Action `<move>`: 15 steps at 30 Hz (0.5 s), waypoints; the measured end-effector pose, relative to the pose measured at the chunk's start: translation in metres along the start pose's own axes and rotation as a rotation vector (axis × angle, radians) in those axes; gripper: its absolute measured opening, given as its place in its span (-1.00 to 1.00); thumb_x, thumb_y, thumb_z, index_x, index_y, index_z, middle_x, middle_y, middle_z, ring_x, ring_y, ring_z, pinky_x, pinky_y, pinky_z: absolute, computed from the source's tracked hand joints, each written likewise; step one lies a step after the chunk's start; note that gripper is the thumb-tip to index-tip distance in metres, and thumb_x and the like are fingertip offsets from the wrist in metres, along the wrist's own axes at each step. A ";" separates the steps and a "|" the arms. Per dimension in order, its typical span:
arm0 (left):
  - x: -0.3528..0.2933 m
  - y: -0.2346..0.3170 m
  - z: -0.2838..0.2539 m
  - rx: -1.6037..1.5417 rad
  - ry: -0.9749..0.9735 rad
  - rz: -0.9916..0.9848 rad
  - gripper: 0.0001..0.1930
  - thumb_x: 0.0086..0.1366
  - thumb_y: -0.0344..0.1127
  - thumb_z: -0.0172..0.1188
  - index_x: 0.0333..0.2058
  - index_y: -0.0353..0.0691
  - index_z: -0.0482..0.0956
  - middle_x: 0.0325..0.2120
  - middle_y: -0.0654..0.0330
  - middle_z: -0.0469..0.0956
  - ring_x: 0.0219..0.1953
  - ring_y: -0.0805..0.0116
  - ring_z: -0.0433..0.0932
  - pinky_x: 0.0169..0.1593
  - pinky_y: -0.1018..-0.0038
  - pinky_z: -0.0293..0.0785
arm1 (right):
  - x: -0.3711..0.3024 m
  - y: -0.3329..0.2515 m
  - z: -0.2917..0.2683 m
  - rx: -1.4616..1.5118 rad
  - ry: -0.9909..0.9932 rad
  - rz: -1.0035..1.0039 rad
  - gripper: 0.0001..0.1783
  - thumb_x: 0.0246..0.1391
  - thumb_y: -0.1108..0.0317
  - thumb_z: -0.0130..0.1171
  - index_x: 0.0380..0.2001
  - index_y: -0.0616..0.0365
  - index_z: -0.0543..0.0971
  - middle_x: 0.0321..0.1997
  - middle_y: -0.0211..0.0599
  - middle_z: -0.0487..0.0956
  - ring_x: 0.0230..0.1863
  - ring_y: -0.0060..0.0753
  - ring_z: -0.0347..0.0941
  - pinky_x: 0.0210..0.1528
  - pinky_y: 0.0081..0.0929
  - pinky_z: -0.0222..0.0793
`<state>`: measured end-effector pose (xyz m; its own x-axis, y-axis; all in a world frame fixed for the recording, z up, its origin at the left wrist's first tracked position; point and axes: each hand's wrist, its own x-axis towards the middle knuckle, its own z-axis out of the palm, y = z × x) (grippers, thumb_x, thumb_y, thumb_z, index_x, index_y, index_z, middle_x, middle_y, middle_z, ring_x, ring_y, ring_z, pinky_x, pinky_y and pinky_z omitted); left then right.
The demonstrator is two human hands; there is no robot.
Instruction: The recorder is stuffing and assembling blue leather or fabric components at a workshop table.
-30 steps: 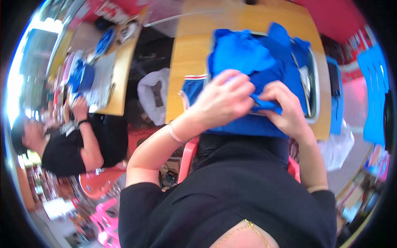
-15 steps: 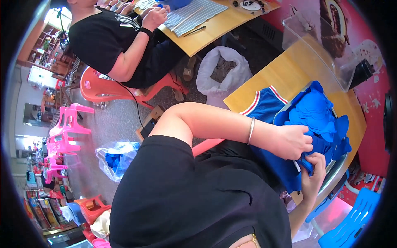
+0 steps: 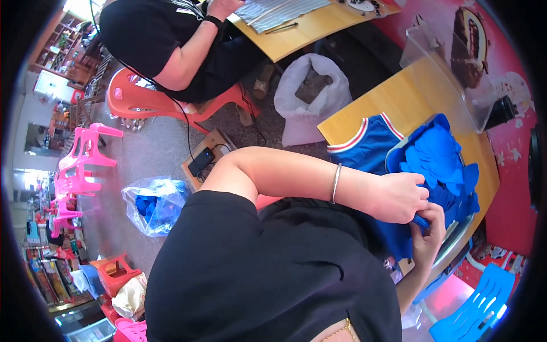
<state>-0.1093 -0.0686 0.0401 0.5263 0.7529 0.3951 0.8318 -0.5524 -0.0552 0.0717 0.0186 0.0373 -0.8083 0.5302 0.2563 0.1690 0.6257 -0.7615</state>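
My left hand (image 3: pixel 399 196), with a silver bangle on its wrist, reaches across from the left with its fingers curled. Just below it, my right hand (image 3: pixel 428 231) comes up from the lower edge, thumb and fingers pinched. Between them they hold a small folded blue piece (image 3: pixel 421 221), mostly covered by the fingers. Beyond the hands a heap of soft bright-blue pieces (image 3: pixel 430 154) with rounded edges fills a tray (image 3: pixel 456 235). A dark blue garment (image 3: pixel 364 145) with red and white trim lies under the tray's left side and hangs toward my lap.
A transparent plastic bin (image 3: pixel 450 85) stands at the wooden table's (image 3: pixel 356 117) far side. A white sack (image 3: pixel 313 102) sits on the floor ahead. Another person (image 3: pixel 171 51) sits on a red chair at a second table. A blue chair (image 3: pixel 473 308) is at lower right, a plastic bag (image 3: pixel 156 205) at left.
The view has shifted a little, so the surroundings sit differently in it. My hands have come closer together, and the blue piece between their fingertips now shows as a small fold.
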 end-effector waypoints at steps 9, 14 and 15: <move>-0.015 0.020 -0.011 -0.368 0.195 -0.096 -0.85 -0.06 -0.30 0.20 -0.47 -0.15 0.50 -0.34 0.21 0.44 -0.26 0.29 0.45 -0.17 0.39 0.34 | -0.036 -0.016 -0.011 0.230 0.110 0.227 -0.65 -0.38 0.73 0.11 -0.39 0.23 0.43 -0.28 -0.24 0.39 -0.20 -0.37 0.35 -0.16 -0.54 0.28; -0.017 0.019 -0.015 -0.824 0.270 -0.274 -0.69 -0.04 -0.46 0.28 -0.26 -0.22 0.44 -0.28 0.14 0.44 -0.22 0.19 0.50 -0.18 0.35 0.47 | -0.027 -0.018 -0.015 0.131 0.133 0.083 -0.70 -0.23 0.67 0.19 -0.33 0.24 0.44 -0.26 -0.27 0.42 -0.19 -0.36 0.38 -0.12 -0.54 0.30; -0.018 0.020 -0.012 -0.937 0.405 -0.348 -0.64 -0.03 -0.52 0.30 -0.22 -0.23 0.43 -0.26 0.14 0.45 -0.19 0.22 0.52 -0.18 0.37 0.50 | -0.024 -0.025 -0.017 0.182 0.147 0.112 -0.68 -0.21 0.68 0.19 -0.30 0.24 0.44 -0.24 -0.28 0.42 -0.19 -0.41 0.39 -0.12 -0.56 0.30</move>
<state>-0.1046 -0.0977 0.0433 0.0465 0.8420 0.5375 0.3678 -0.5147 0.7744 0.0965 -0.0002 0.0599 -0.6975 0.6760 0.2376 0.1378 0.4519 -0.8814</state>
